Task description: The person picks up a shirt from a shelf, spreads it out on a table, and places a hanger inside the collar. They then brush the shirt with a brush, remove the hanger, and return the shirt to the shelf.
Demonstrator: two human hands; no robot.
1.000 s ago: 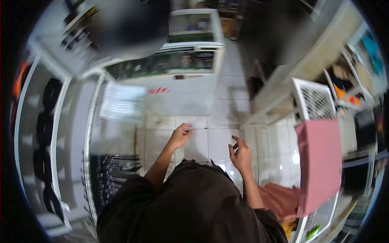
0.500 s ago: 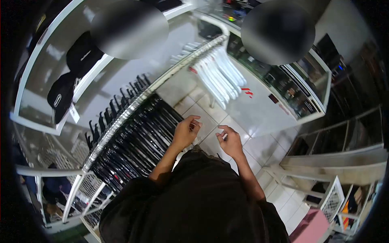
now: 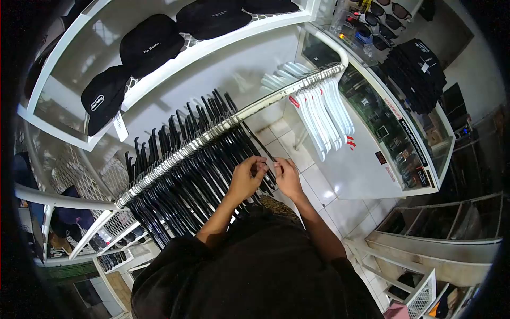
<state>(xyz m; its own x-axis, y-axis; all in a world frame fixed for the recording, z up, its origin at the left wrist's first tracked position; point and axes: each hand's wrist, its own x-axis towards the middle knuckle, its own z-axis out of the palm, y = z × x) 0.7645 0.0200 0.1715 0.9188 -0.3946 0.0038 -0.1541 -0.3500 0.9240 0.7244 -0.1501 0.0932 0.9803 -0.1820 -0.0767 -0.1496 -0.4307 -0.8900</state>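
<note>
Black hangers (image 3: 196,175) hang close together on a rail (image 3: 186,149) in front of me. The arm of the endmost hanger slants down toward my hands. My right hand (image 3: 288,179) has its fingertips closed at the tip of that hanger's arm. Beside it, my left hand (image 3: 246,178) is in front of the hangers, its fingers loosely curved with a gap between thumb and forefinger. Nothing shows in that gap except the dark hangers behind. White hangers (image 3: 321,117) hang farther along the same rail.
Black caps (image 3: 151,45) line a white shelf (image 3: 175,61) behind the rail. A glass display case (image 3: 396,133) stands at the right, with folded black clothes (image 3: 414,74) and sunglasses (image 3: 388,21) on top. White floor tiles (image 3: 340,215) lie below. A low white rack (image 3: 388,271) is at lower right.
The view has shifted, bringing the caps and sunglasses into sight. My hands have come closer together beside the endmost black hanger, and my right fingertips have closed at its tip.
</note>
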